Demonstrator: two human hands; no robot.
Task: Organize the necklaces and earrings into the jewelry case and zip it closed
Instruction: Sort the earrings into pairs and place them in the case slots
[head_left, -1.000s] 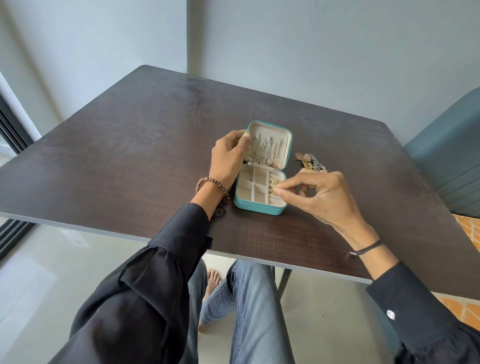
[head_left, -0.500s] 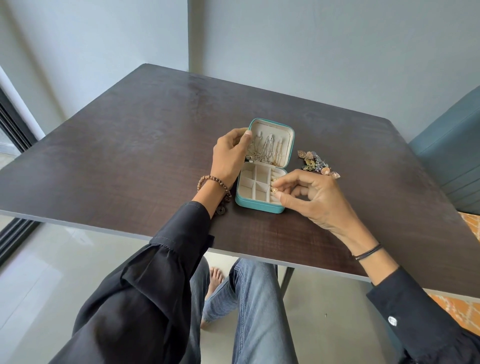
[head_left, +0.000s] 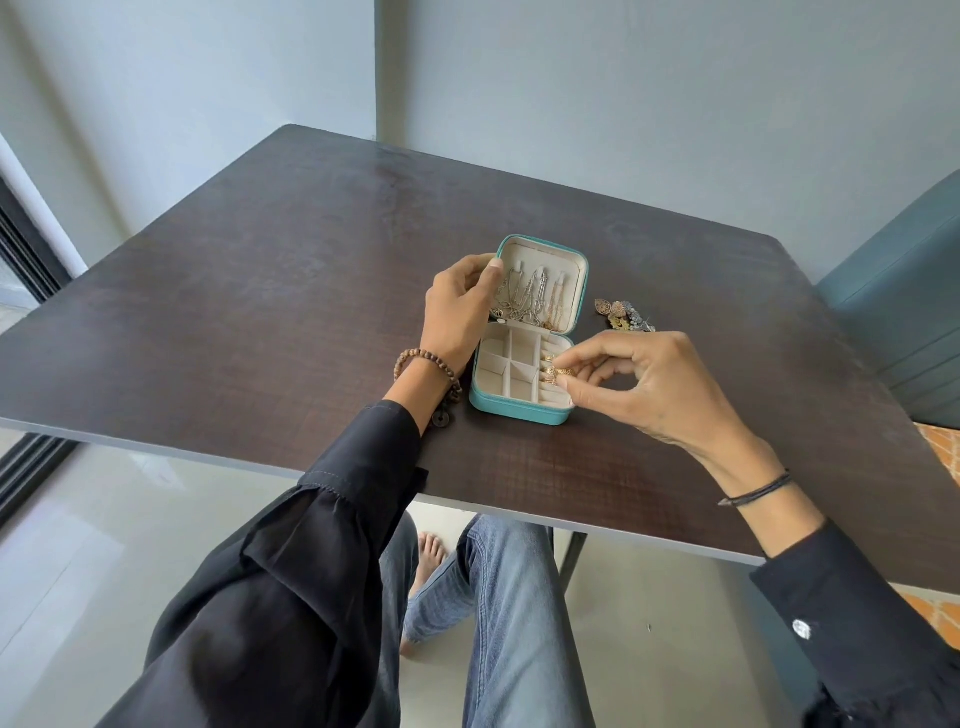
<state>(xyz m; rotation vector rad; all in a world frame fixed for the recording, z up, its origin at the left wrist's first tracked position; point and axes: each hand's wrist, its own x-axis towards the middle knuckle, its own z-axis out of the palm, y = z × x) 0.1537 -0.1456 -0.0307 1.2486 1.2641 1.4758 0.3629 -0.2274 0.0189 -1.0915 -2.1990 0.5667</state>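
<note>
A small teal jewelry case (head_left: 519, 408) lies open on the dark table, its cream lid standing up at the back. Several necklaces (head_left: 535, 301) hang inside the lid. My left hand (head_left: 460, 312) grips the lid's left edge, thumb on the rim. My right hand (head_left: 644, 384) pinches a gold earring (head_left: 557, 372) between thumb and forefinger over the ring-roll slots at the right side of the case's base. The divided compartments on the left of the base look empty. A loose pile of earrings (head_left: 623, 314) lies on the table just right of the lid.
The dark wooden table (head_left: 260, 291) reaches to a grey wall at the back. A teal upholstered seat (head_left: 904, 312) stands at the table's right edge. My knees in jeans are under the near edge. A window frame runs along the far left.
My right hand has shifted slightly right and now shows the gold earring pinched at the ring rolls. My left hand stays on the lid.
</note>
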